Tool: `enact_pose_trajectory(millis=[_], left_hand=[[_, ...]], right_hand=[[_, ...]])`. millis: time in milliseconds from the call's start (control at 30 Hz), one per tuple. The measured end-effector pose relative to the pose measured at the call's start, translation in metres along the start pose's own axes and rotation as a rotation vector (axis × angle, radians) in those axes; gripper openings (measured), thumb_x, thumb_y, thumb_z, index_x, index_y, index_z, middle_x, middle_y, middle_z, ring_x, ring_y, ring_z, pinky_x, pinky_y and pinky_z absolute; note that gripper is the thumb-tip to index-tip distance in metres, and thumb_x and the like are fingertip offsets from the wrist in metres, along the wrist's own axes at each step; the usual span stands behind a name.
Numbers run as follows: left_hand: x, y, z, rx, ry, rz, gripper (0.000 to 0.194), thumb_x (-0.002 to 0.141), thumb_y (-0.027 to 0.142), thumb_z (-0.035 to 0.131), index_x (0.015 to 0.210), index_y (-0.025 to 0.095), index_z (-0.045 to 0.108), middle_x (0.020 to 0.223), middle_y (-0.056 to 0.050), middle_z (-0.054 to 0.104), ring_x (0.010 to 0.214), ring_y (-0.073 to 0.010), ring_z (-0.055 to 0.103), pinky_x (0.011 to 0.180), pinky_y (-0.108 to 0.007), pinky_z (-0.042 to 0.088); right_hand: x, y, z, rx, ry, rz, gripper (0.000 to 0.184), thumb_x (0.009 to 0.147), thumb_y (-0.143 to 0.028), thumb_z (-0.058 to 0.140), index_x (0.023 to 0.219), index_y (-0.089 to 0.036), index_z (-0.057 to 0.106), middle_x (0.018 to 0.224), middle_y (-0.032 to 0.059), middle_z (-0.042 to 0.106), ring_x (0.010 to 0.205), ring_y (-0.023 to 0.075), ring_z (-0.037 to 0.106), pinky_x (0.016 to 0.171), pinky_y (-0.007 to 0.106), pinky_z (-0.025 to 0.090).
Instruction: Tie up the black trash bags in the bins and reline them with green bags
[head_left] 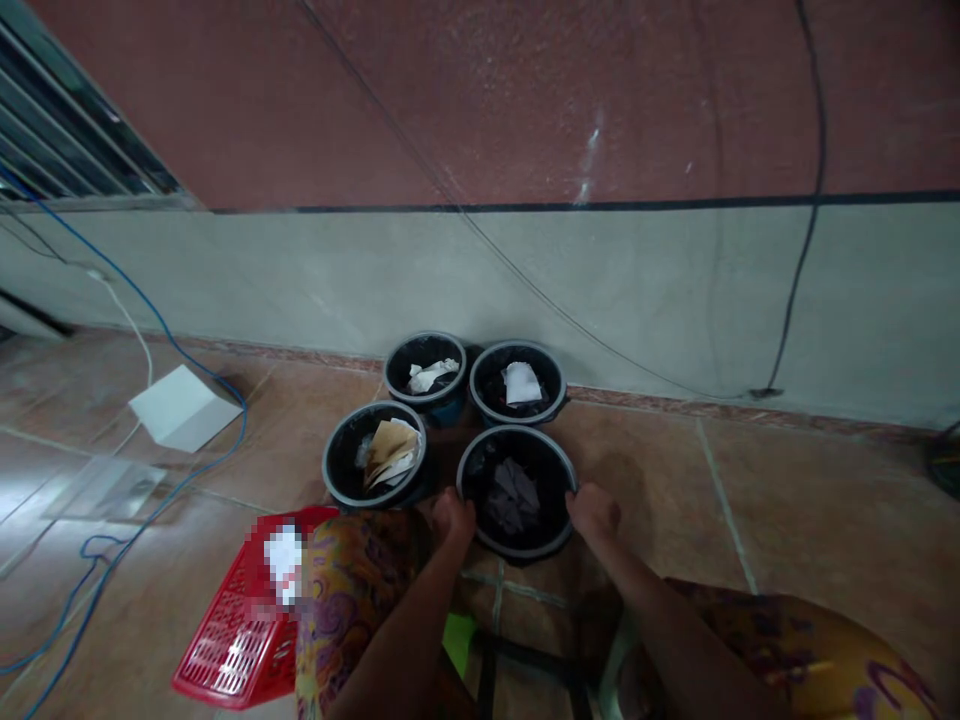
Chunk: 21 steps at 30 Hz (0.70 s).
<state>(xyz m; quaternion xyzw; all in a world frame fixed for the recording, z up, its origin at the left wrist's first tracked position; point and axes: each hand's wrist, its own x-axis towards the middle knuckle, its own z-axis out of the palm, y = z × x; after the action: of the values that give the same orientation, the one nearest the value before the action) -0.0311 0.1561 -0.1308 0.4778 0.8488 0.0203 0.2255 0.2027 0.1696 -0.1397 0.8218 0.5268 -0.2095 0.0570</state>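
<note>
Basically, both hands are on one container. Left hand (pixel 454 516) pinches the rim of the near bucket (pixel 517 550) on its left side, right hand (pixel 595 512) pinches the opposite side. Fingers curled in at the edge; exact thumb placement I can't tell from where I stand. Opposed grip looks sensible: load shared, bucket less likely to tip, and probably the black lining gets pinned against the rim too.

Near bucket sits between the person's knees, close to the body, so the arms reach straight down without twisting. Dark scraps (pixel 514 495) lie low inside it, toward the middle.

Just beyond, three more grey-rimmed buckets complete a tight two-by-two cluster: left bucket (pixel 326 465) with brown paper (pixel 391 450), back-left bucket (pixel 387 372) and back-right bucket (pixel 562 388), each with a white piece inside. Tight grouping presumably puts every opening within arm's reach; the back pair sits near the wall (pixel 660 300), likely to leave floor (pixel 645 460) on the person's side.

Red basket (pixel 217 660) rests beside the left knee, handy to that side; its white content is blurred out. Farther left, a blue cable (pixel 169 335) loops past a white box (pixel 184 410), well apart from the buckets.
</note>
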Motion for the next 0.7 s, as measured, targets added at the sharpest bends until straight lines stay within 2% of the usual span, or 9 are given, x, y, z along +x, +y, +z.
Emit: enact_pose_trajectory(millis=[200, 467, 700], left_hand=[[-0.007, 0.002, -0.006, -0.011, 0.033, 0.037, 0.022, 0.078, 0.022, 0.052, 0.095, 0.015, 0.065, 0.093, -0.013, 0.07, 0.094, -0.0251, 0.065, 0.076, -0.029, 0.046], [-0.011, 0.004, -0.017, -0.049, -0.008, 0.037, 0.024, 0.078, 0.029, 0.054, 0.095, 0.018, 0.067, 0.094, -0.011, 0.07, 0.092, -0.0252, 0.066, 0.074, -0.03, 0.046], [-0.009, -0.003, -0.01, -0.12, 0.024, 0.056, 0.03, 0.08, 0.035, 0.054, 0.103, 0.02, 0.068, 0.098, -0.01, 0.07, 0.095, -0.0229, 0.065, 0.076, -0.028, 0.045]], right_hand=[[-0.003, 0.005, 0.002, 0.012, 0.013, -0.013, 0.031, 0.086, -0.031, 0.046, 0.102, -0.01, 0.063, 0.094, 0.017, 0.07, 0.09, 0.0263, 0.068, 0.074, 0.032, 0.049], [-0.007, 0.006, -0.005, 0.025, 0.039, -0.01, 0.03, 0.087, -0.027, 0.044, 0.102, -0.008, 0.063, 0.096, 0.0174, 0.07, 0.093, 0.0259, 0.067, 0.075, 0.03, 0.049], [-0.013, 0.012, -0.011, 0.071, 0.007, 0.002, 0.031, 0.087, -0.028, 0.044, 0.102, -0.011, 0.065, 0.097, 0.0156, 0.07, 0.094, 0.0255, 0.067, 0.077, 0.03, 0.048]])
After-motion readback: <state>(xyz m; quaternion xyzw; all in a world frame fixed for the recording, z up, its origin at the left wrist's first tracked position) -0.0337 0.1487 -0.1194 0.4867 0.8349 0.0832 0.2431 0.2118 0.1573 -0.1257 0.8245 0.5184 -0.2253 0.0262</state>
